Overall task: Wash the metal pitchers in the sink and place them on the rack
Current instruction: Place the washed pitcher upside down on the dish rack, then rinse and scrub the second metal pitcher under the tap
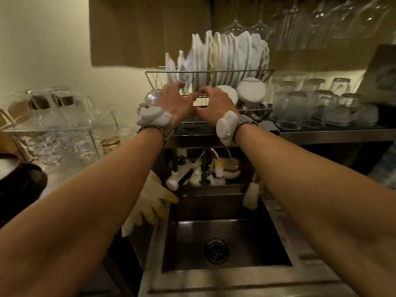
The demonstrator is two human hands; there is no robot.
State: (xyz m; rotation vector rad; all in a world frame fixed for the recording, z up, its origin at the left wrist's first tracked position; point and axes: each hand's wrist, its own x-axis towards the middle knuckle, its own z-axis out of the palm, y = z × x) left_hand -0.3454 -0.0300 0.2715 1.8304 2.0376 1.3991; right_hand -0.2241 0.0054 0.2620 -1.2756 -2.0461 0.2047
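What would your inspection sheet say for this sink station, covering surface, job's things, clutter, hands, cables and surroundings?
Surface: steel sink, drain visible in its floor.
Job's things: rack holds upright white plates; shiny metal thing at its left end, perhaps a pitcher.
Clutter: yellow gloves hang over the sink's left edge.
Grippers: left hand spread at the rack; right hand has fingers curled there, hold unclear.
Cables: nothing seen.
Surroundings: upturned glasses right of the rack.

Plates [225,54]: white, upright on edge, packed close.
Tumblers [293,110]: clear, upturned, right shelf.
Stemware [235,24]: hanging overhead, blurred.
Rubber glove [150,202]: yellow, draped at counter edge.
Left glassware [53,116]: clear, crowded.
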